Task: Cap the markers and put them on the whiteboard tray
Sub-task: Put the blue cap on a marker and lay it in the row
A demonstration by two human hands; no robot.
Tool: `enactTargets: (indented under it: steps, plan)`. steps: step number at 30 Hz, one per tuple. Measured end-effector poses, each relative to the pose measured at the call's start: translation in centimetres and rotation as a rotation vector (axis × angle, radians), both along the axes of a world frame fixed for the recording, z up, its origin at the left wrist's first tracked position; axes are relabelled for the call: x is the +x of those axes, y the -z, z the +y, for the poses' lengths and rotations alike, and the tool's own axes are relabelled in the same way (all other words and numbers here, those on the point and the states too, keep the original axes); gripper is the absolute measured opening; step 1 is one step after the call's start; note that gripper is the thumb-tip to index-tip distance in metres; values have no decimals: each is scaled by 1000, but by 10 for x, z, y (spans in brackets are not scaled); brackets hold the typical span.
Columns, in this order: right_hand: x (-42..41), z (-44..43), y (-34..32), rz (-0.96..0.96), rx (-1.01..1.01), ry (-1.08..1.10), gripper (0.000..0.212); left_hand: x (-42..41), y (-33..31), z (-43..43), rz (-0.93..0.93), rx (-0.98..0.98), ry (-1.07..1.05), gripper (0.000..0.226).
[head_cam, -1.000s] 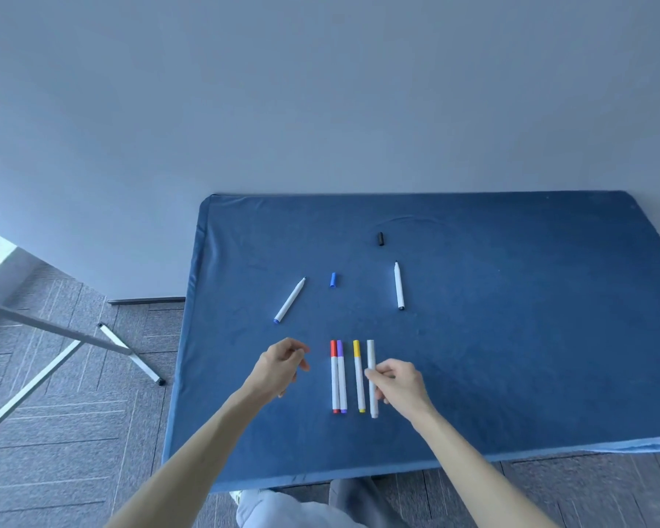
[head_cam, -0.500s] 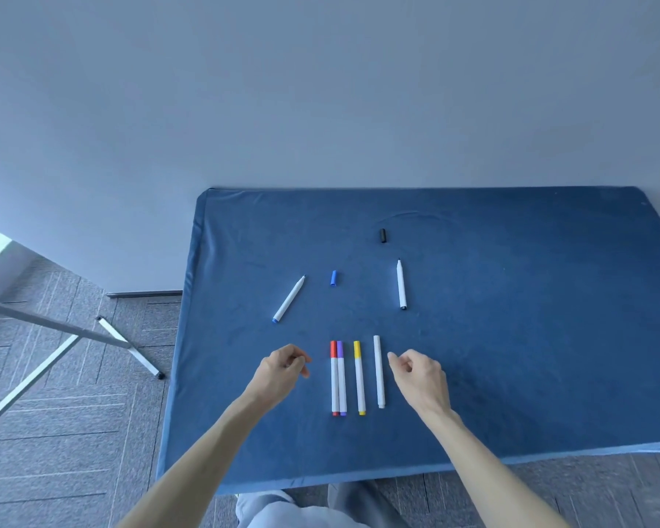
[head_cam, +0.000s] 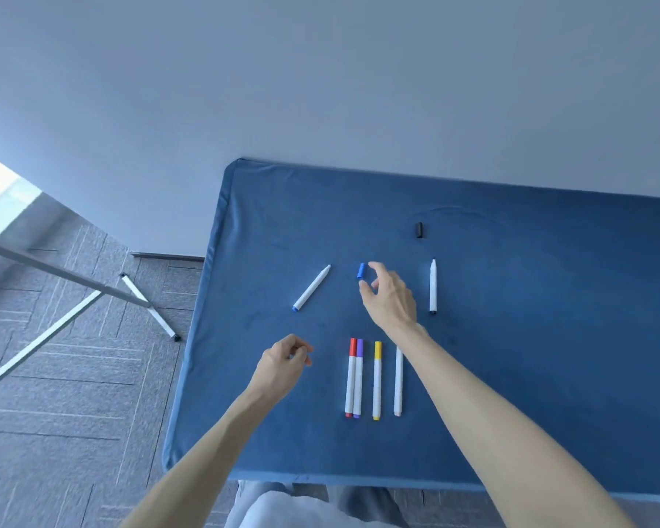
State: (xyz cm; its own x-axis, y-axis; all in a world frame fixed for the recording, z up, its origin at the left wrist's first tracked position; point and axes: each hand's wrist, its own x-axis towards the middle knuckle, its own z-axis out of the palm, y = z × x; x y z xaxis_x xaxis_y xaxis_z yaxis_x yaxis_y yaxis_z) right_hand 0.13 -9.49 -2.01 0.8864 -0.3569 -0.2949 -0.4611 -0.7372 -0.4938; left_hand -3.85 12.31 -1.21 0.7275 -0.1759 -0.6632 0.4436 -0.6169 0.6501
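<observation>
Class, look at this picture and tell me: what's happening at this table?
A person is capping markers on a blue table. The right hand reaches with thumb and finger spread at the loose blue cap, not yet clearly gripping it. The left hand hovers, loosely curled, holding nothing. The blue marker and black marker lie uncapped, the black cap farther back. Four markers lie in a row near the front edge.

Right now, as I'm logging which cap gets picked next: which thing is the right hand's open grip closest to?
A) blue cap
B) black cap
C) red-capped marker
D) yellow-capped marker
A: the right hand has thumb and forefinger spread just beside the blue cap, holding nothing.
</observation>
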Motion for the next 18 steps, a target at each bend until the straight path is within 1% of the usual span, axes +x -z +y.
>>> enactTargets:
  steps: [3, 4, 6, 10, 13, 16, 18]
  plan:
    - [28, 3, 3, 125, -175, -184, 52, 3, 2, 4, 11, 9, -18, 23]
    - [32, 3, 5, 153, -211, -225, 51, 5, 2, 5, 10, 9, -22, 24]
    - [34, 4, 13, 176, -250, -260, 44, 10, 4, 7, 4, 7, -34, 24]
    - [25, 2, 24, 95, -314, -241, 26, 22, 5, 5, -29, 34, -32, 24]
    - [22, -1, 25, 59, -301, -198, 24, 32, 4, 1, -62, 64, -53, 23]
    - [22, -2, 22, 99, -310, -191, 28, 44, 1, -6, -130, 138, -54, 20]
    - [19, -4, 21, 141, -304, -176, 19, 52, -1, -13, -221, 229, -4, 16]
